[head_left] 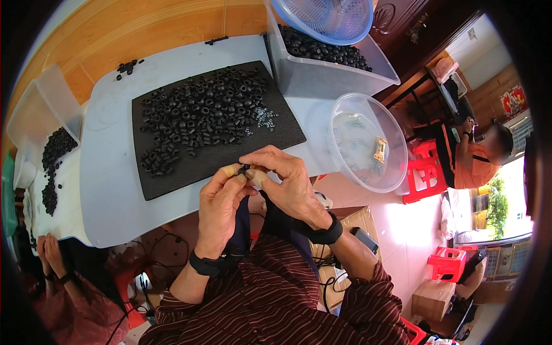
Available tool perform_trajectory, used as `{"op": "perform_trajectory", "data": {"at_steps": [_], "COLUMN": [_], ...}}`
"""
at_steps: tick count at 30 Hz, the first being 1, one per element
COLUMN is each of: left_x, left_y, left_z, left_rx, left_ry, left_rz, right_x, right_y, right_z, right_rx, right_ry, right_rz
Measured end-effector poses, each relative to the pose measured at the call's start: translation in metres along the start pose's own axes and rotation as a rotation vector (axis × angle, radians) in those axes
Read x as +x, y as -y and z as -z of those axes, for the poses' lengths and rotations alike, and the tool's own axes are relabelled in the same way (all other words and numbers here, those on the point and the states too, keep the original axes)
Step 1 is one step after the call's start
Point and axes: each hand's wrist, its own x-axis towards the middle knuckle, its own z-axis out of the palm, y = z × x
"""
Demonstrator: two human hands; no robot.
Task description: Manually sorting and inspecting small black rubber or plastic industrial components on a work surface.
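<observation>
Over the near edge of the black mat (247, 161), my two hands meet at a small black part (244, 168). My left hand (218, 201) pinches it between thumb and finger, with a tan wrap around one fingertip. From the other side, the fingers of my right hand (290, 181) close on it too; a thumb wrap shows there. Fingers cover much of the part, so its exact kind is unclear. Across the mat lies a spread of hollow black pieces (201, 109), some short tubes, some rounder. A little heap of tiny clear pieces (264, 118) sits at their right.
A clear bin (328, 80) of black pieces stands at the back right, a blue basket (325, 20) on top. Nearer is a round clear tub (371, 178) with a small wrapped packet (380, 149). Other people sit at left (54, 259) and far right (477, 167).
</observation>
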Motion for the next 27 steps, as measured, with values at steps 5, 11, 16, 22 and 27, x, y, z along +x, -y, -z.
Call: {"op": "perform_trajectory", "data": {"at_steps": [5,11,16,22,27], "left_x": [0.000,0.003,0.008,0.007,0.009], "left_y": [0.002,0.004,0.009,0.013,0.012], "left_z": [-0.001,-0.003,-0.006,-0.004,-0.011], "left_rx": [-0.084,-0.093,-0.118,0.003,0.061], "left_ry": [-0.012,0.021,-0.010,0.046,0.057], "left_rz": [0.046,0.091,0.087,0.081,0.084], "right_x": [-0.006,-0.014,-0.015,-0.023,-0.024], "right_y": [0.002,-0.008,-0.018,-0.029,-0.032], "right_z": [0.003,-0.008,-0.016,-0.021,-0.013], "right_rx": [-0.154,-0.242,-0.312,-0.171,-0.105], "right_ry": [-0.010,-0.193,-0.287,-0.347,-0.322], "right_rz": [0.124,0.227,0.262,0.207,0.181]}}
